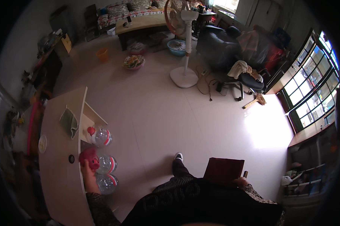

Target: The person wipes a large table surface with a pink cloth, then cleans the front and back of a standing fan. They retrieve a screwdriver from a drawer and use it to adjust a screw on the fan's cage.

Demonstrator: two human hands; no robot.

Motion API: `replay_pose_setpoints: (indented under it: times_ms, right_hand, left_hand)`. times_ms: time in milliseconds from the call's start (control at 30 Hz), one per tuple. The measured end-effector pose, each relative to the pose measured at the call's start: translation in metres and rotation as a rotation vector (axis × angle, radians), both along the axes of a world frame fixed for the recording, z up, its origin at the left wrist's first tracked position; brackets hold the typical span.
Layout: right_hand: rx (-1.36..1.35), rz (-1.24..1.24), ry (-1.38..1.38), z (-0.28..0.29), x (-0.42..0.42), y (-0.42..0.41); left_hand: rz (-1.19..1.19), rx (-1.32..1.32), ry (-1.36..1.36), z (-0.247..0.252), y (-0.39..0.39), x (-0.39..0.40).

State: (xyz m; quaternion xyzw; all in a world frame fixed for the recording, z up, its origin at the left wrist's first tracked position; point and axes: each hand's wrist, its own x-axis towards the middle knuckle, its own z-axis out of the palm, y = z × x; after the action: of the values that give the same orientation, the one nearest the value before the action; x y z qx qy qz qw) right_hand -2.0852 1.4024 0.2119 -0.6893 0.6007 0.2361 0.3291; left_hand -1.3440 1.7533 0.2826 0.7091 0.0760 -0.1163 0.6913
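At the lower left, my left hand (88, 169) holds a bunched piece of red-pink material (88, 155), which may be a cloth or a bag. It is beside the edge of a pale wooden desk (59, 183), close to several large clear plastic water bottles (106, 164) on the floor. My right hand (241, 181), at the lower right, grips the edge of a dark red flat-topped object (224, 169), perhaps a stool or a board; a short wooden piece (245, 174) shows beside it. A grey-green cloth (69, 123), a small white dish (42, 144) and a black ring-shaped thing (71, 158) are on the desk.
A white-based standing fan (184, 77) is ahead, with cords on the floor to its right. Beyond are a pink basket (134, 62), an orange bucket (102, 55), a blue basin (177, 48) and a low table (144, 22). A wheeled chair (250, 80) and a hand broom (254, 101) stand near the glazed door (314, 82).
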Motion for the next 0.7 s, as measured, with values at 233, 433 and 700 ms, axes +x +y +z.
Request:
replay_pose_setpoints:
  times_ms: [233, 433, 700]
  right_hand:
    - [-0.117, -0.198, -0.165, -0.025, 0.087, -0.082]
    - [-0.079, 0.171, 0.066, -0.065, 0.118, -0.165]
    - [-0.192, 0.204, 0.125, -0.014, 0.226, -0.265]
  left_hand:
    - [-0.309, -0.040, 0.110, 0.042, -0.127, -0.023]
    - [-0.245, -0.025, 0.047, 0.066, -0.163, 0.033]
    - [0.029, 0.252, -0.183, 0.120, -0.127, 0.259]
